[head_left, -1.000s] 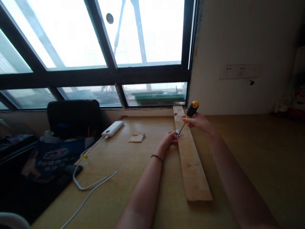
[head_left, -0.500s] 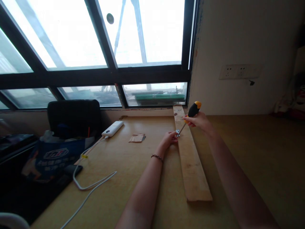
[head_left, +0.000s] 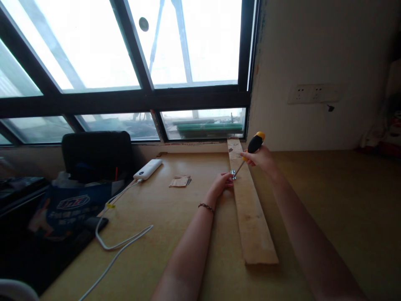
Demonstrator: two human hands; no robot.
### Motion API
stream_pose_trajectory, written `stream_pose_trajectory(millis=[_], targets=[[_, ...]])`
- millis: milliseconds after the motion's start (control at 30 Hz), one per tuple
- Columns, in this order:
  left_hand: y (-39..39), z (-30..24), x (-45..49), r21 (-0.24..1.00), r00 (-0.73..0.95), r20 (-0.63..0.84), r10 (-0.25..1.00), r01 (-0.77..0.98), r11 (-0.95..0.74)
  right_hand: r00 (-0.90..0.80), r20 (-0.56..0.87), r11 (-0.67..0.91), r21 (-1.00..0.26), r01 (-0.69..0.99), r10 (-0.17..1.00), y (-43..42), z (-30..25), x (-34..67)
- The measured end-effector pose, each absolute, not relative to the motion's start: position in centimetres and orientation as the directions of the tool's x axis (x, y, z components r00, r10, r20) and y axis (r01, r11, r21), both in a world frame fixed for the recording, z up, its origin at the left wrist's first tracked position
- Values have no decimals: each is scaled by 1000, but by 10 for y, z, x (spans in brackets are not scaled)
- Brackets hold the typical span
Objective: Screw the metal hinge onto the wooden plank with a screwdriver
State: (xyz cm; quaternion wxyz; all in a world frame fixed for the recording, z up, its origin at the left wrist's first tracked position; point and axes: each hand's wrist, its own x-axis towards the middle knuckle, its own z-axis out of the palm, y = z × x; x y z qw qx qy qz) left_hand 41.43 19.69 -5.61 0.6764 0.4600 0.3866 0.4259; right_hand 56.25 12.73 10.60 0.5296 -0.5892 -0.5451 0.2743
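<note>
A long pale wooden plank [head_left: 253, 221] lies on the tan table [head_left: 175, 225], running away from me toward the window. My left hand [head_left: 222, 183] pinches a small metal bracket [head_left: 233, 174] against the plank's left edge. My right hand [head_left: 260, 158] grips a screwdriver [head_left: 253, 145] with a black and yellow handle. Its shaft slants down and left, with the tip at the bracket.
A white power bank [head_left: 148, 169] with a white cable [head_left: 119, 242] lies at the left of the table. A small packet [head_left: 180, 181] sits beside it. A black chair [head_left: 96, 155] and a blue bag [head_left: 67, 205] stand at the left. Wall sockets [head_left: 313, 93] are on the right wall.
The screwdriver handle has shifted slightly right and up with my right hand. My left hand has stayed on the bracket.
</note>
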Motion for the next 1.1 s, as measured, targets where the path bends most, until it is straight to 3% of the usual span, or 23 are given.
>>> stream_pose_trajectory(millis=[167,367,567,633,733,800,867,967,1100], targets=[[197,-56,415,953,333,-131,934,-217,212,55,132,124,-984,130,990,118,116,571],[199,-58,416,958,297,-136,945,-202,202,302,246,169,-951,259,921,137,96,565],[197,-55,416,965,310,-121,943,-184,184,500,384,359,-921,149,777,141,97,567],[196,-55,417,967,303,-124,945,-176,183,532,293,364,-931,-32,795,137,100,579],[196,-55,418,972,285,-122,951,-159,173,464,106,231,-947,-222,880,131,88,610],[196,-55,420,976,274,-114,955,-149,159,438,6,60,-992,-108,899,129,65,637],[197,-55,421,978,268,-114,957,-140,155,494,-7,-128,-969,212,869,128,33,664],[198,-56,422,980,261,-116,958,-125,153,477,92,-250,-757,604,874,129,-14,697],[197,-56,424,987,236,-102,966,-100,129,419,129,-291,-539,791,899,128,-47,714]])
